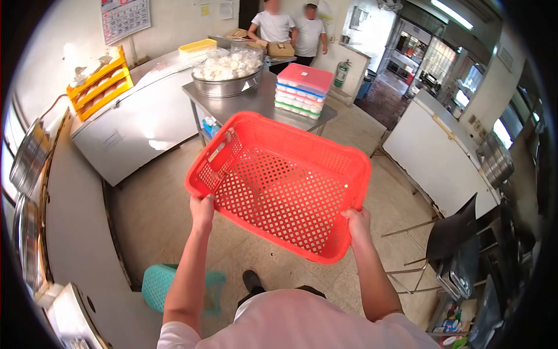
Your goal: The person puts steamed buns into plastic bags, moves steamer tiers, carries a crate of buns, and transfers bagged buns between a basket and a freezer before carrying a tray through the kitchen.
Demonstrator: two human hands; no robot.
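A red plastic basket (273, 198) with a lattice bottom is held out in front of me, above the floor. Its inside shows only the bare mesh and a small light speck near the right wall. My left hand (202, 210) is closed on the rim at the near left corner. At the right side, my right hand (357, 223) grips the rim, thumb toward the inside. The basket tilts, its left end farther from me. Beyond its far rim stands a steel table (264, 103), partly hidden by the basket.
On the table are a steel round pan (226, 87) of bagged white pieces and stacked lidded trays (302, 90). White chest freezers (145, 122) stand left and right. A teal stool (160, 288) is at lower left, a black chair (450, 232) at right. Two people (276, 26) stand behind.
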